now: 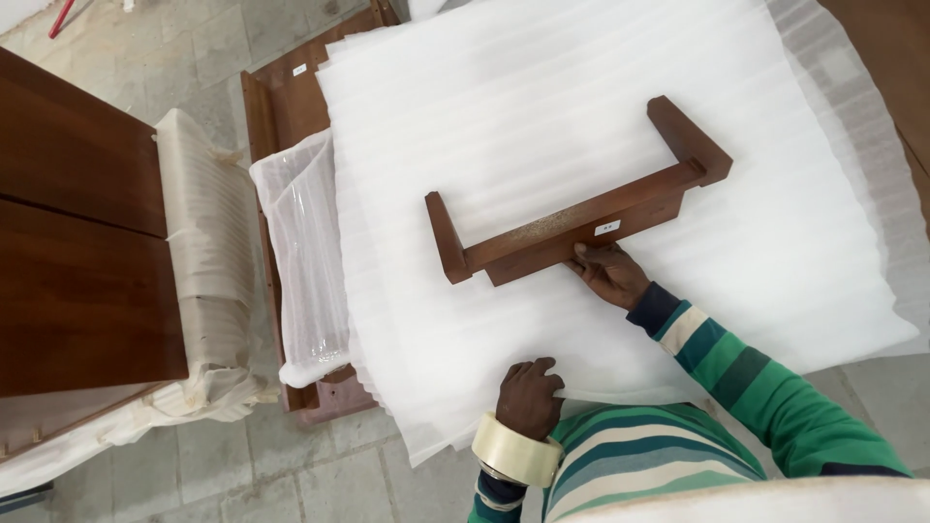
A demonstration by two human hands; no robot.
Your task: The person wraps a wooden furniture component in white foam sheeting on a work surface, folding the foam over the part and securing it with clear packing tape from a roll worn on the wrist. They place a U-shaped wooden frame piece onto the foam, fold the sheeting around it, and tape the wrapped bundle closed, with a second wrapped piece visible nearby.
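Observation:
A dark brown U-shaped wooden piece (572,228) lies on a stack of white foam sheets (542,107). It carries a small white label on its front face. My right hand (608,272) rests its fingertips against the near edge of the wooden piece. My left hand (529,395) pinches the near edge of the top foam sheet. A roll of clear tape (516,451) sits around my left wrist like a bracelet. Both sleeves are striped green, white and dark blue.
A wooden cabinet (77,261) partly wrapped in foam stands at the left. Clear plastic film (305,252) drapes over a wooden panel (281,107) beside the foam stack. Grey floor tiles (291,475) show below. More wood lies at the top right (891,58).

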